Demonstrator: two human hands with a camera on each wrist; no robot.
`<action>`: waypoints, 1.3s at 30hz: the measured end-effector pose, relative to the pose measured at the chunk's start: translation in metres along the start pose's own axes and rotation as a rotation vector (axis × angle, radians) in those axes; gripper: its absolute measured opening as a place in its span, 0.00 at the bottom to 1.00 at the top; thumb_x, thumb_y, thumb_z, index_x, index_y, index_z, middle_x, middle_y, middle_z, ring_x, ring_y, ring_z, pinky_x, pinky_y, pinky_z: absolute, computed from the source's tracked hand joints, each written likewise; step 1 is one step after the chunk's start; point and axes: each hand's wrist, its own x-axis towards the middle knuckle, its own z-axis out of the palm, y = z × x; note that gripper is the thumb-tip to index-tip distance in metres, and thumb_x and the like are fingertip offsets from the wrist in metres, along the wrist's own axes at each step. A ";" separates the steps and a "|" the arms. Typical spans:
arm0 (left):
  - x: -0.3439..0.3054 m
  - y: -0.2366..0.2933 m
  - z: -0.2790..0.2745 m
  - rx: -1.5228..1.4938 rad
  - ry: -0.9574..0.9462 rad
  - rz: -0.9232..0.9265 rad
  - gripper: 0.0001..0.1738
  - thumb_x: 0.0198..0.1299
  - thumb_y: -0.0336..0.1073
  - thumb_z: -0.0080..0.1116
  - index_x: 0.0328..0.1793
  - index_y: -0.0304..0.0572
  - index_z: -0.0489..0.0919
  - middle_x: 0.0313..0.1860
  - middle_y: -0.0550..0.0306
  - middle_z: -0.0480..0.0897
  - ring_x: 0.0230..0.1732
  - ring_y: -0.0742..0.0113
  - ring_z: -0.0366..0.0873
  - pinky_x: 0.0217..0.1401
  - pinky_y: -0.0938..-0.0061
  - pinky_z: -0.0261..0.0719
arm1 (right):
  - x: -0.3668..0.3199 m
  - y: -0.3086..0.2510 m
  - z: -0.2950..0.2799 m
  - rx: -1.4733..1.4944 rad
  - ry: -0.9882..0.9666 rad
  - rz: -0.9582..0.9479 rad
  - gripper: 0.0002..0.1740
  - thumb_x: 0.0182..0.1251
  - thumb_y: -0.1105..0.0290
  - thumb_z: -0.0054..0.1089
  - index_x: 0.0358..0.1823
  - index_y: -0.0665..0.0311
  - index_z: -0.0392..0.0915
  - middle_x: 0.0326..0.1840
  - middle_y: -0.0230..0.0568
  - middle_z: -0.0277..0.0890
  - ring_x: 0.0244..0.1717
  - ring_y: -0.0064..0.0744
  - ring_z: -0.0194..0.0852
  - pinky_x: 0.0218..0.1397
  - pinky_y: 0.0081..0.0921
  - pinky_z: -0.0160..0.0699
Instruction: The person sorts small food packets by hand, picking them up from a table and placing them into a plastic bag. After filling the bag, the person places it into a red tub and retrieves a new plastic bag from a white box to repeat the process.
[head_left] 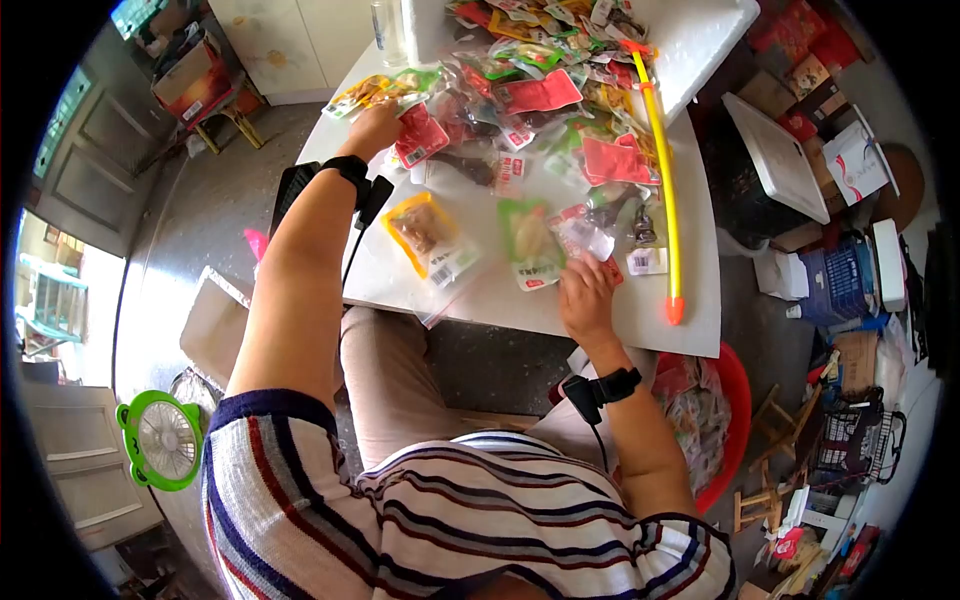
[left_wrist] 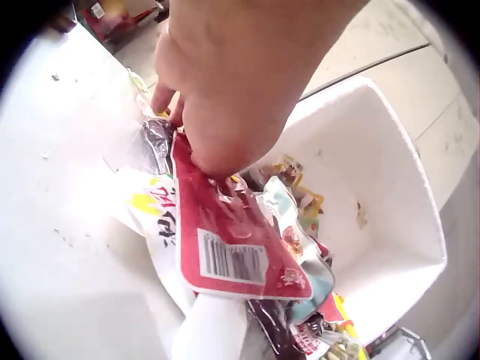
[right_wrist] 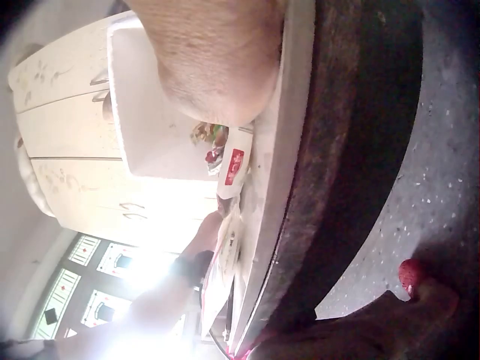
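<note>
In the head view, the left hand (head_left: 375, 130) is at the left edge of a heap of snack packets, its fingers pinching a yellow-and-green packet (head_left: 372, 92). A red packet (head_left: 421, 135) lies beside it; the left wrist view shows its barcode. At the front of the table, the right hand (head_left: 587, 297) grips the near edge of a white-and-red packet (head_left: 583, 235), fingers curled down over it. To its left lie a green packet (head_left: 528, 243) and a yellow-edged packet (head_left: 422, 235). The right wrist view hides these fingers behind the hand's heel.
A white foam box (head_left: 705, 50) tips its packets onto the white table (head_left: 480, 305). A yellow tube with orange ends (head_left: 662, 180) lies along the right side. Under the table's right edge stands a red basin (head_left: 738, 420). A clear glass (head_left: 388, 35) is at the back left.
</note>
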 end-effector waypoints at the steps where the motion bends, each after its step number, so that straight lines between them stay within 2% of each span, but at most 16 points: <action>1: 0.001 0.000 0.001 0.026 0.018 -0.016 0.17 0.47 0.39 0.42 0.44 0.44 0.70 0.36 0.44 0.76 0.40 0.49 0.73 0.41 0.61 0.70 | 0.000 0.000 0.001 0.004 0.000 -0.001 0.05 0.50 0.71 0.46 0.26 0.63 0.69 0.38 0.36 0.67 0.52 0.39 0.58 0.51 0.37 0.51; 9: -0.043 0.042 -0.036 0.101 0.205 0.025 0.12 0.51 0.40 0.39 0.34 0.44 0.72 0.34 0.49 0.76 0.37 0.51 0.73 0.39 0.61 0.70 | 0.000 0.000 -0.003 0.024 0.011 -0.016 0.05 0.50 0.71 0.46 0.26 0.64 0.69 0.38 0.38 0.67 0.51 0.41 0.59 0.50 0.39 0.53; 13: -0.067 0.049 -0.056 -0.244 0.546 0.119 0.12 0.49 0.40 0.42 0.30 0.40 0.70 0.29 0.45 0.74 0.35 0.48 0.71 0.36 0.59 0.68 | -0.002 0.001 0.000 0.026 -0.008 0.013 0.05 0.49 0.72 0.47 0.26 0.65 0.69 0.39 0.39 0.68 0.52 0.42 0.58 0.49 0.40 0.53; 14: -0.069 0.046 -0.064 -0.376 0.534 0.146 0.12 0.49 0.40 0.41 0.29 0.38 0.69 0.30 0.42 0.73 0.35 0.45 0.69 0.35 0.58 0.66 | -0.004 0.002 0.002 0.033 0.009 0.010 0.05 0.49 0.72 0.47 0.26 0.65 0.69 0.40 0.39 0.68 0.52 0.42 0.58 0.49 0.40 0.53; 17: -0.093 0.053 -0.088 -0.941 0.294 -0.104 0.11 0.52 0.35 0.42 0.38 0.39 0.72 0.31 0.52 0.76 0.34 0.63 0.74 0.33 0.71 0.72 | -0.005 0.004 -0.001 0.086 0.009 0.000 0.09 0.47 0.70 0.49 0.30 0.66 0.70 0.40 0.42 0.69 0.52 0.44 0.59 0.51 0.41 0.53; 20: -0.132 0.071 -0.114 -1.496 -0.029 -0.051 0.15 0.57 0.34 0.40 0.48 0.33 0.65 0.42 0.50 0.72 0.43 0.62 0.73 0.43 0.71 0.73 | -0.006 0.006 -0.005 0.196 0.038 -0.016 0.17 0.44 0.71 0.53 0.38 0.67 0.67 0.39 0.47 0.69 0.48 0.47 0.62 0.50 0.40 0.56; 23: -0.162 0.083 -0.115 -1.666 -0.221 -0.038 0.16 0.55 0.32 0.40 0.50 0.37 0.64 0.40 0.53 0.72 0.39 0.65 0.73 0.41 0.73 0.73 | 0.011 -0.005 -0.036 0.384 0.009 0.093 0.19 0.43 0.74 0.52 0.41 0.70 0.65 0.41 0.49 0.67 0.44 0.51 0.64 0.46 0.38 0.62; 27: -0.196 0.096 -0.109 -1.421 -0.307 0.066 0.15 0.55 0.34 0.44 0.48 0.36 0.67 0.36 0.55 0.73 0.38 0.69 0.72 0.39 0.76 0.72 | 0.025 -0.023 -0.051 0.874 0.157 0.394 0.21 0.49 0.68 0.56 0.44 0.70 0.64 0.39 0.44 0.69 0.42 0.34 0.68 0.42 0.26 0.67; 28: -0.204 0.095 -0.109 -1.087 -0.351 0.144 0.14 0.54 0.35 0.46 0.46 0.36 0.69 0.34 0.58 0.73 0.37 0.71 0.71 0.38 0.78 0.71 | 0.029 -0.033 -0.061 0.936 0.142 0.338 0.21 0.49 0.67 0.57 0.44 0.69 0.64 0.39 0.42 0.69 0.41 0.31 0.67 0.42 0.25 0.67; 29: -0.216 0.100 -0.106 -0.874 -0.352 0.415 0.16 0.54 0.32 0.45 0.47 0.31 0.67 0.37 0.55 0.74 0.38 0.68 0.71 0.44 0.76 0.69 | 0.032 -0.043 -0.072 0.998 0.125 0.281 0.22 0.49 0.66 0.57 0.44 0.69 0.64 0.38 0.41 0.69 0.41 0.29 0.67 0.42 0.24 0.67; 30: -0.229 0.116 -0.113 -0.649 -0.368 0.535 0.13 0.52 0.32 0.47 0.44 0.34 0.69 0.36 0.52 0.75 0.36 0.67 0.71 0.40 0.75 0.69 | 0.035 -0.051 -0.081 1.058 0.111 0.221 0.22 0.50 0.65 0.58 0.44 0.68 0.65 0.38 0.40 0.70 0.41 0.27 0.67 0.42 0.23 0.67; 31: -0.236 0.128 -0.115 -0.433 -0.341 0.806 0.11 0.51 0.32 0.47 0.40 0.35 0.70 0.33 0.48 0.73 0.34 0.65 0.71 0.38 0.74 0.68 | 0.034 -0.058 -0.089 1.082 -0.071 0.214 0.22 0.50 0.65 0.58 0.44 0.68 0.65 0.37 0.39 0.70 0.41 0.27 0.67 0.42 0.23 0.67; 34: -0.277 0.168 -0.133 -0.366 -0.575 0.866 0.11 0.48 0.32 0.46 0.39 0.37 0.70 0.27 0.44 0.72 0.30 0.54 0.71 0.36 0.70 0.68 | 0.021 -0.072 -0.103 1.002 -0.585 0.129 0.20 0.54 0.70 0.54 0.47 0.68 0.62 0.43 0.34 0.66 0.43 0.20 0.63 0.46 0.21 0.64; 35: -0.284 0.170 -0.123 -0.493 -0.534 0.913 0.12 0.49 0.32 0.46 0.41 0.38 0.70 0.28 0.44 0.72 0.30 0.55 0.70 0.37 0.71 0.68 | 0.020 -0.075 -0.102 1.206 -0.757 0.144 0.18 0.54 0.70 0.54 0.46 0.67 0.64 0.41 0.34 0.68 0.41 0.20 0.63 0.45 0.20 0.64; 37: -0.294 0.170 -0.104 -0.544 -0.515 0.901 0.13 0.50 0.33 0.47 0.43 0.39 0.70 0.28 0.45 0.73 0.30 0.57 0.70 0.37 0.72 0.68 | 0.006 -0.075 -0.097 0.956 -0.830 0.103 0.16 0.54 0.70 0.53 0.44 0.68 0.66 0.38 0.33 0.69 0.40 0.20 0.64 0.43 0.20 0.65; 39: -0.290 0.155 -0.079 -0.648 -0.461 0.914 0.13 0.50 0.34 0.48 0.42 0.38 0.70 0.30 0.46 0.73 0.32 0.59 0.71 0.38 0.73 0.68 | -0.001 -0.078 -0.104 1.023 -0.859 0.190 0.14 0.54 0.72 0.52 0.43 0.68 0.67 0.37 0.33 0.70 0.39 0.20 0.65 0.42 0.19 0.65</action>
